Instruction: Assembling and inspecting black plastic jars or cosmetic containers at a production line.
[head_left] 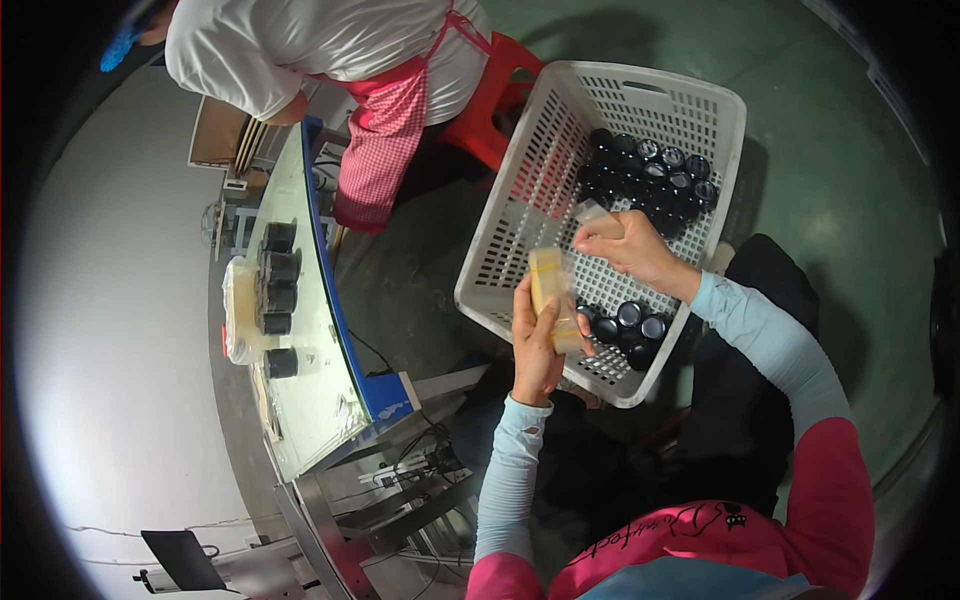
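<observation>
My left hand is closed around a stack of pale yellow, film-like strips with a yellow band across it. To its right, my right hand pinches a small clear plastic piece between thumb and fingers. Both hands are above a white slatted plastic basket. Inside it, many black round jars stand packed at the far right. A smaller group of dark jars lies at the near end, partly hidden behind my left hand and the strips.
Left of me is a pale-topped table with a blue edge, carrying a row of black jars and a clear plastic bag of yellowish material. Beyond it, a co-worker in a pink checked apron sits on a red stool.
</observation>
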